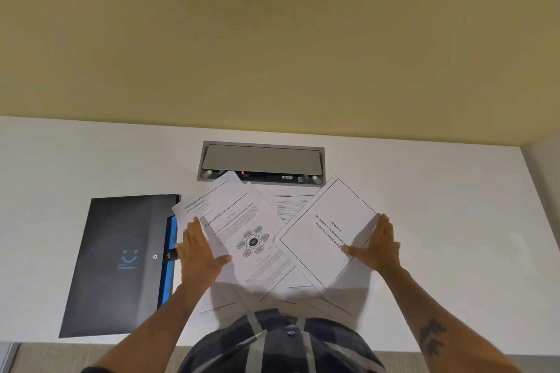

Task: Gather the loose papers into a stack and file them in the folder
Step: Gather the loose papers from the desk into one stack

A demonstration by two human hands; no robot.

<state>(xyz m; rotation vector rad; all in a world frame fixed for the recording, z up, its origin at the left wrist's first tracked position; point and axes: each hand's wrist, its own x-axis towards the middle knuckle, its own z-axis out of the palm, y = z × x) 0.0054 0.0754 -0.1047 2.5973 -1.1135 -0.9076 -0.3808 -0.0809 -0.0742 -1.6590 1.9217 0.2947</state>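
White loose papers point(263, 239), thin and slippery, likely buckle; left hand point(201, 254) and right hand point(377, 247) lie flat, open, pressing outer edges, gripping nothing.

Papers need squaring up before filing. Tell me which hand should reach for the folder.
Left. The left hand lies flat on the diagram sheet right beside the dark folder; the right hand is across the spread papers, farthest from it.

Both flat hands point(200, 254) point(375, 247) on fanned papers point(260, 239)
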